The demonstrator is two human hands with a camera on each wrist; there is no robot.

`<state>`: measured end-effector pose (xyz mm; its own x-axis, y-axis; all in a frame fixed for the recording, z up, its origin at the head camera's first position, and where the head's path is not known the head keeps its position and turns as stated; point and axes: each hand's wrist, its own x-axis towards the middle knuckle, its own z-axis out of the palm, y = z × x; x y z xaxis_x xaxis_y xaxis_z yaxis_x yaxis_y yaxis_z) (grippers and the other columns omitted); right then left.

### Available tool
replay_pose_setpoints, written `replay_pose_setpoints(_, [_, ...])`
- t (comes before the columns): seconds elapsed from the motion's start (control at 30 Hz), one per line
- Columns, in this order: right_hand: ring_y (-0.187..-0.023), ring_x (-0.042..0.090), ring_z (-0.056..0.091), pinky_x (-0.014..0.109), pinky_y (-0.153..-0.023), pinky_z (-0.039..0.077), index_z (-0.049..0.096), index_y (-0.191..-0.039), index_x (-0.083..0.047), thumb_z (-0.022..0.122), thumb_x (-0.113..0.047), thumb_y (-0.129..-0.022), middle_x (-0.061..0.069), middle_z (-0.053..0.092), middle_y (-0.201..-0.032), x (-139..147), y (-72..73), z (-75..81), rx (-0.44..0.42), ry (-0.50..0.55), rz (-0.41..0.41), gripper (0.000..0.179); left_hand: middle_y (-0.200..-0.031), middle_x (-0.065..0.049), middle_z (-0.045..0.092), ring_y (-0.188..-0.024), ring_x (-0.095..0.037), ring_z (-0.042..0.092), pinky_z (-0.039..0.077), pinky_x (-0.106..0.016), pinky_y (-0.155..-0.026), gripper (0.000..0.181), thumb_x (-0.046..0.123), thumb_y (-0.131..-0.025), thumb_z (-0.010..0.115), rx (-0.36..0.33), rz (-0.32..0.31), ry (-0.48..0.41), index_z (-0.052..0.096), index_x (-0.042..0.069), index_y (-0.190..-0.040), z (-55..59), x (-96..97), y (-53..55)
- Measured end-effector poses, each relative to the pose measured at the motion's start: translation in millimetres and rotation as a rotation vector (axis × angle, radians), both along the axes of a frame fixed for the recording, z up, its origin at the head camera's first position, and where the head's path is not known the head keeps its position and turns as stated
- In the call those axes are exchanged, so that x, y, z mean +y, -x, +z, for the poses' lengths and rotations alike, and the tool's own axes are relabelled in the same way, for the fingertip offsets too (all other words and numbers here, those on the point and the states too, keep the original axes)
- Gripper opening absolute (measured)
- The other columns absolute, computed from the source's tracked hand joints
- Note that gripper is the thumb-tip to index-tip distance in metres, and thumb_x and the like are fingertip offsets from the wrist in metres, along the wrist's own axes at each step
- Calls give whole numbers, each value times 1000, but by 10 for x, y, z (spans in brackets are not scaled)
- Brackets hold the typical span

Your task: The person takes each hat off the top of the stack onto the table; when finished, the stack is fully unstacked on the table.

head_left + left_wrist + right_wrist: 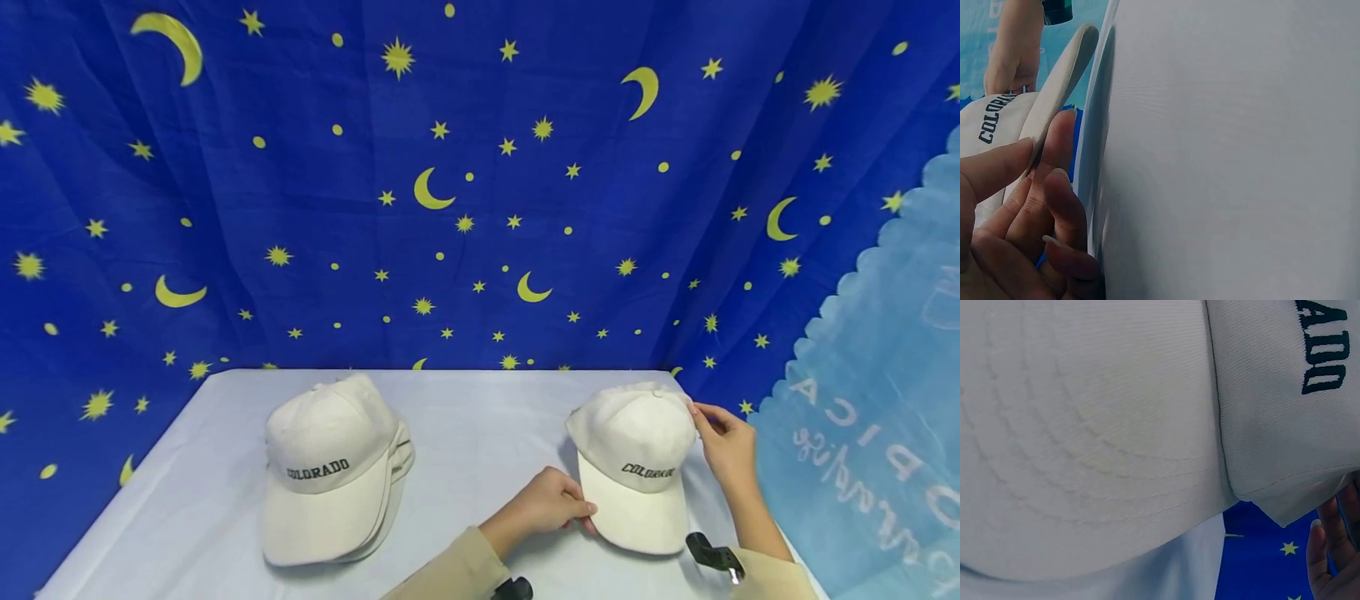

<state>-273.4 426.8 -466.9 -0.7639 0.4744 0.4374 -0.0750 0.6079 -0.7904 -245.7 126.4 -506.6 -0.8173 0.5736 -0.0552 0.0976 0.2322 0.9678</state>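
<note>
A cream baseball cap [633,433] with COLORADO in dark letters sits upright on the right part of the table, its brim facing me. My left hand [543,502] pinches the left edge of the brim between thumb and fingers. In the left wrist view the brim [1060,90] slants up from those fingers [1063,134]. At the cap's back right side, my right hand [727,446] holds the crown's edge with its fingertips. The right wrist view is mostly filled by the brim [1097,425], with part of the right hand [1335,550] at the lower right corner.
To the left stands a stack of similar cream caps [322,467], nested, the top one also lettered COLORADO. A white cloth covers the table [480,417]. Behind hangs a blue curtain [480,100] with yellow moons and stars; a light blue scalloped cloth [885,333] hangs at the right.
</note>
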Motion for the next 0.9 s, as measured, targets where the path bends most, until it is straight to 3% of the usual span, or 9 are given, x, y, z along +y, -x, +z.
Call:
replay_pose_setpoints(0.27, [-72,-13,54,7,-63,45,73,-112,5,66,-21,-102,25,71,-109,102,-28,-6,-27,-61,-13,29,-63,2,72,-44,-8,44,28,-22,-42,23,15,-92,77,8,-15,54,73,9,-70,-21,114,-8])
replay_pose_setpoints(0.7, [-75,-10,54,9,-64,46,73,-115,3,65,-28,-102,24,71,-113,244,-36,53,-109,-92,-1,34,-58,11,68,-45,-4,47,34,-20,-43,26,23,-92,77,81,-27,181,74,18,-67,7,251,-28])
replay_pose_setpoints(0.9, [-76,-8,54,9,-64,46,73,-115,2,64,-28,-103,24,71,-114,286,0,38,-122,-112,-1,34,-56,14,66,-44,-4,47,33,-20,-43,27,26,-92,77,86,-3,228,72,20,-66,-4,315,-29])
